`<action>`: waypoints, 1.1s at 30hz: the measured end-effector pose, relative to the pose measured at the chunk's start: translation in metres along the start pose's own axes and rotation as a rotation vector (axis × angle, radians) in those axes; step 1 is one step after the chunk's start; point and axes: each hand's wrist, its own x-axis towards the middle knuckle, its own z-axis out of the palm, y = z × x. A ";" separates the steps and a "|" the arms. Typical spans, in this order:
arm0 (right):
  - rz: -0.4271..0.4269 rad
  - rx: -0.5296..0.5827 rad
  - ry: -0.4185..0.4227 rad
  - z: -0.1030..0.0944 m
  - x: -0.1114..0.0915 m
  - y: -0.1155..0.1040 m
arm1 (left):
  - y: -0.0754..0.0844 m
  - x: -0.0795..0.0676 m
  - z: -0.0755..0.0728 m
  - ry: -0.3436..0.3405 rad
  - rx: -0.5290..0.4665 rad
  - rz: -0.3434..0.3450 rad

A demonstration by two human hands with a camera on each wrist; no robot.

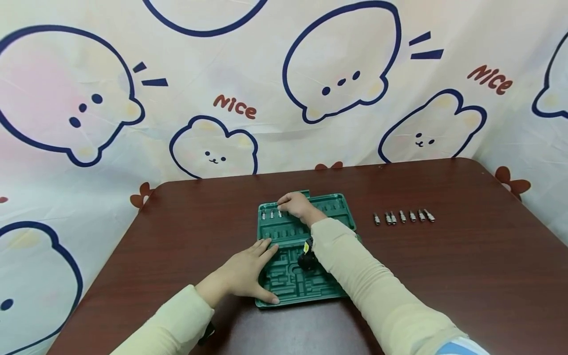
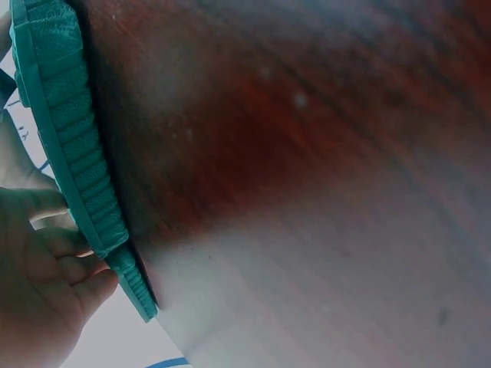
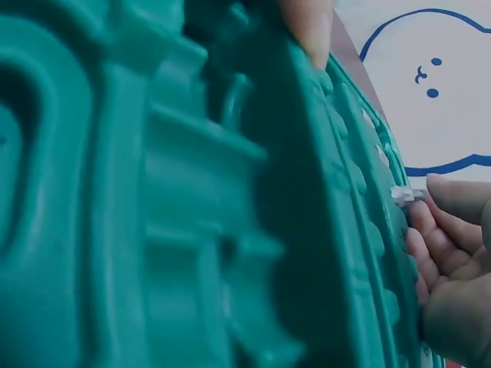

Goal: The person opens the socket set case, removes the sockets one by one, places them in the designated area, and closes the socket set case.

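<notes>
Small metal bit point(image 1: 279, 213) sat at the far-left slots of the green tool tray point(image 1: 330, 207), pinched by the right hand point(image 1: 296, 205) fingers point(image 3: 441, 230). Two more bits point(image 1: 267, 214) stood just beside it. Left hand point(image 1: 246, 273) pressed flat, fingers straight, on the tray's near-left corner. Tray mid-table point(image 1: 443, 276); row of spare bits point(image 1: 403, 216) lay well apart to the right.

You wear long, cream-coloured sleeves on both arms, snug at the wrists. A small black camera unit is strapped under each wrist, and both hands are bare.
</notes>
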 end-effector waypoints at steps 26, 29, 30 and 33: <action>0.032 0.247 0.221 0.001 -0.001 0.003 | 0.003 0.000 -0.003 -0.040 0.024 -0.033; -0.009 0.249 0.235 0.000 -0.003 0.003 | 0.004 0.000 -0.004 -0.038 0.023 -0.036; -0.031 0.234 0.231 -0.001 -0.004 0.003 | 0.004 0.000 -0.005 -0.037 0.022 -0.037; -0.104 0.174 0.197 -0.001 -0.007 0.002 | 0.004 -0.001 -0.005 -0.039 0.007 -0.037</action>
